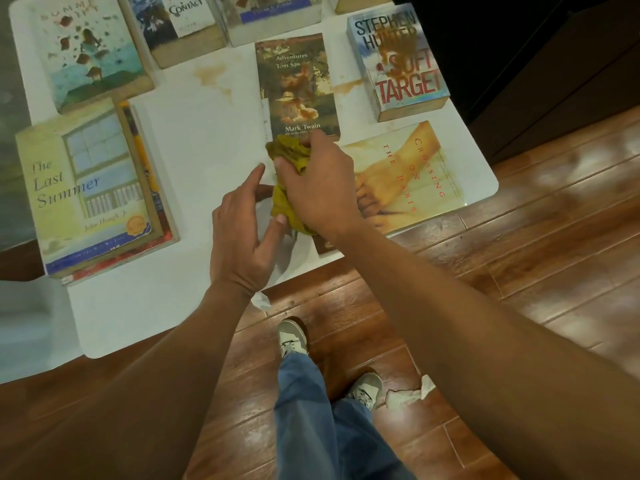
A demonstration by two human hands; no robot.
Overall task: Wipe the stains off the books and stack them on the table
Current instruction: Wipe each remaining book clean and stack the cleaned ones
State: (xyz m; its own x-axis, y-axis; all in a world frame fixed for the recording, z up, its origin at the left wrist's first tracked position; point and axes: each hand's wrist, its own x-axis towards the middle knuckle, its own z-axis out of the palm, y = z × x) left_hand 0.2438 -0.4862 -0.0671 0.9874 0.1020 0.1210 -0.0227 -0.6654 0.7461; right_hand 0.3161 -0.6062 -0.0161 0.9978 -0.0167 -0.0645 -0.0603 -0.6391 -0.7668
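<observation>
From the head view, your right hand (pixel 320 192) is bunched around a mustard-yellow cloth (pixel 289 174) at the near edge of the white table (pixel 201 140) — your left hand (pixel 242 230) sits loose beside it, fingers spread, thumb touching the cloth. The stained Tom Sawyer book (pixel 298 86) lies just beyond the cloth; The Last Summer (pixel 90 188) tops a stack on the left.

Brown-stained Tom Sawyer book (pixel 298 88) lies flat mid-table (pixel 194 140); The Last Summer book (pixel 86 188) tops a left stack.
</observation>
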